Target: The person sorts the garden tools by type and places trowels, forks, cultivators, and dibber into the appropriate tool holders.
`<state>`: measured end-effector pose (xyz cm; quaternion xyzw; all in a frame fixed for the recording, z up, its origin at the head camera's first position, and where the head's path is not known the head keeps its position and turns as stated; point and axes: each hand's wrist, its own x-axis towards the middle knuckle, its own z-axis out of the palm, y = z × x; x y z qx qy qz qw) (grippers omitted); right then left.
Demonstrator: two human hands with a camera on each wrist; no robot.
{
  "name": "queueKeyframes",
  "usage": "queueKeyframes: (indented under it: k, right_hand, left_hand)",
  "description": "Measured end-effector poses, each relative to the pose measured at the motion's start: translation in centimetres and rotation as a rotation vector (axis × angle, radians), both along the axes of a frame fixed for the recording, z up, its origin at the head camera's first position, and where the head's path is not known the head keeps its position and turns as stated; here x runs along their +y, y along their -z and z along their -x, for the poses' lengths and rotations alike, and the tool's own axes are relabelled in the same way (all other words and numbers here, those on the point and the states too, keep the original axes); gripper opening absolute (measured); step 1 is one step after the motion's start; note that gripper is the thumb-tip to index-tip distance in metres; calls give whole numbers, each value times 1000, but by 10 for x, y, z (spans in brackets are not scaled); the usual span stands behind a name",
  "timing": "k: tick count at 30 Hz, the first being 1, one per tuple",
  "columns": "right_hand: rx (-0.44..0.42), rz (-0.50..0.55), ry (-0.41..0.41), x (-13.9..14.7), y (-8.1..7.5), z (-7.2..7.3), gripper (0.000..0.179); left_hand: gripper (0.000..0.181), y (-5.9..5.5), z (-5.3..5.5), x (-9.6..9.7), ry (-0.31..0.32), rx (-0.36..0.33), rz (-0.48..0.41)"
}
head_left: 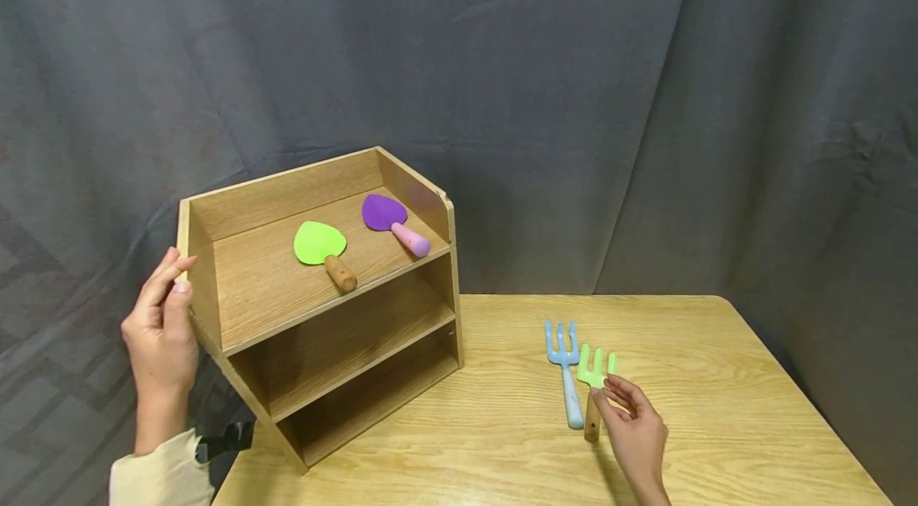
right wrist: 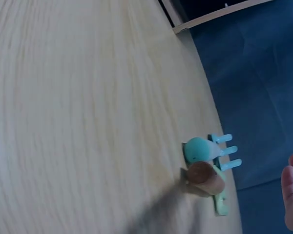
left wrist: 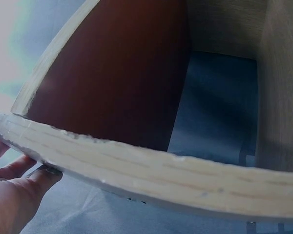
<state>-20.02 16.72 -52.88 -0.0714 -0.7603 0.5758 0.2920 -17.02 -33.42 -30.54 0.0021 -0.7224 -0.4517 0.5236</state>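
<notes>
My left hand [head_left: 163,323] is at the left side panel of a small wooden shelf [head_left: 215,287], fingertips and thumb against its outer edge. In the left wrist view, the thumb [left wrist: 46,176] and fingers show on the outer side of that edge. My right hand [head_left: 634,434] is over a green hand fork [head_left: 594,377] with a brown wooden handle, its loosely bent fingers overlapping the fork in the head view. The right wrist view shows those fingers [right wrist: 289,185] apart from the fork. A light blue hand fork [head_left: 569,386] lies just left of the green one.
On the shelf's top board lie a green trowel [head_left: 319,243] with a wooden handle and a purple trowel [head_left: 383,213] with a pink handle. Two lower compartments face the front. The shelf stands at the left of the wooden table [head_left: 717,378], with a grey curtain [head_left: 545,107] behind.
</notes>
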Motion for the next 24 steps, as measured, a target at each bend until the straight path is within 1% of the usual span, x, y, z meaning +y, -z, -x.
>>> queueKeyframes:
  k: [4, 5, 6, 7, 9, 12, 13, 24]
  right_hand:
    - [-32, 18, 1, -1, 4, 1, 31]
    - [-45, 26, -2, -1, 4, 2, 32]
    - [-53, 28, -4, -3, -1, 0, 32]
    - [-75, 21, -5, -3, 0, 0, 32]
    - [-85, 26, -5, -3, 2, 2, 32]
    - [-86, 30, -2, -5, 5, 3, 31]
    - [-84, 33, -2, -4, 11, 6, 31]
    - [-75, 3, 10, -11, 25, 8, 29]
  left_hand:
    - [33, 0, 0, 0, 5, 5, -2]
    - [33, 0, 1, -1, 7, 8, -3]
    - [33, 0, 1, -1, 8, 9, -4]
    - [33, 0, 1, -1, 8, 9, -3]
    - [32, 0, 1, -1, 10, 13, -3]
    - [32, 0, 2, -1, 11, 16, -4]
    - [32, 0, 2, -1, 10, 16, -4]
    - [32, 1, 2, -2, 13, 21, -4]
